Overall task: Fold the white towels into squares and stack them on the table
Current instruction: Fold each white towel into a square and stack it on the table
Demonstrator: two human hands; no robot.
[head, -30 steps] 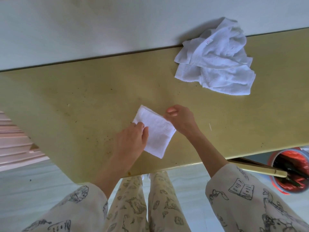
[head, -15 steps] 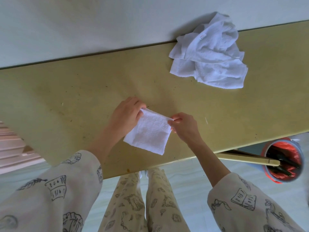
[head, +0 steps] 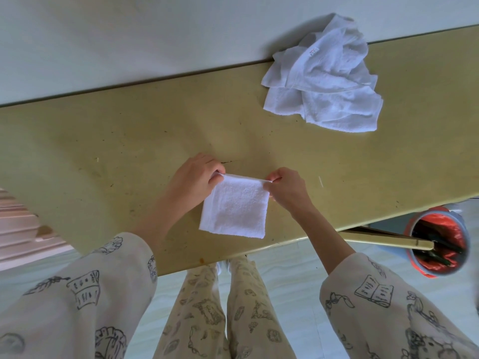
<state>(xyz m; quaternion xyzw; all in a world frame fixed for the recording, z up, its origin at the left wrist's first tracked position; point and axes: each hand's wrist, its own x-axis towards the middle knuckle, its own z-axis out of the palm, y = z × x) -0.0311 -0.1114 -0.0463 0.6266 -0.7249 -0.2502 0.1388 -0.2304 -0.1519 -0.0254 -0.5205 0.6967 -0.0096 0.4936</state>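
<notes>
A pale wall (head: 129, 35) runs along the far edge of the scene. At the lower right, a round bin (head: 438, 244) stands on the light floor (head: 293, 270), lined with a red bag (head: 440, 224) and holding dark items too small to make out. A yellowish bar (head: 388, 242) reaches across in front of the bin's rim. At the left edge are pinkish steps or slats (head: 18, 229). The person wears cream clothing (head: 207, 320) printed with book and feather drawings.

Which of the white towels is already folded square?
The folded towel near the table's front edge, pinched by both hands; the crumpled towels by the wall lie unfolded.
</notes>
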